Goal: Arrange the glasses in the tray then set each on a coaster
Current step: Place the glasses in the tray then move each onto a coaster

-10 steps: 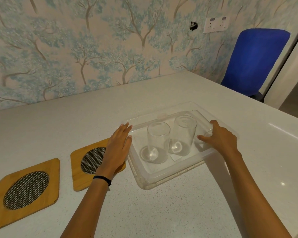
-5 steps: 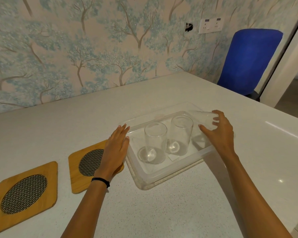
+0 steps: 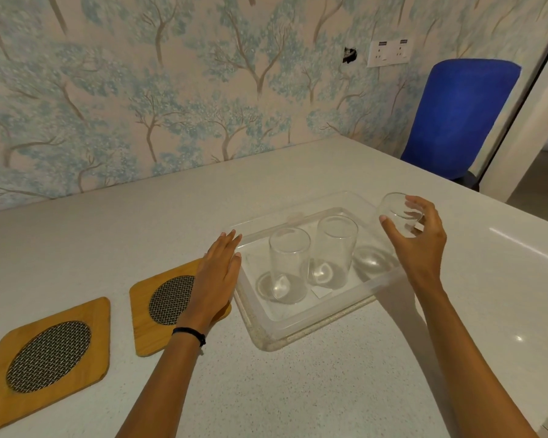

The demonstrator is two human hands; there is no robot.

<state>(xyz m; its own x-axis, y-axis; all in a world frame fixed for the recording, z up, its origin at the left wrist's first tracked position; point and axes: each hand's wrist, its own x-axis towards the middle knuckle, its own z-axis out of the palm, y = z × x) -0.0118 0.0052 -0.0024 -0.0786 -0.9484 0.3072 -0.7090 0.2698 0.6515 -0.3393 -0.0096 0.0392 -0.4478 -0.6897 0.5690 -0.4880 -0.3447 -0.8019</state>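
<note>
Above the tray's (image 3: 314, 324) right end, the right hand (image 3: 419, 245) curls around a tilted glass (image 3: 397, 213), while the left hand (image 3: 217, 276) lies flat, fingers extended, beside the tray.

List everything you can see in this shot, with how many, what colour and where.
Upright glasses: two, clear, standing in the tray.
Held glass: one, clear, tilted above the tray's right end.
Tray: one, clear plastic, table centre.
Coasters: two, wood with dark mesh, left of tray.
Table: one, speckled white.
Chair: one, blue, far right.
Wall socket: one, white, on wallpaper.
Left hand: flat, partly on the nearer coaster, beside the tray.
Right hand: grip on the held glass.
</note>
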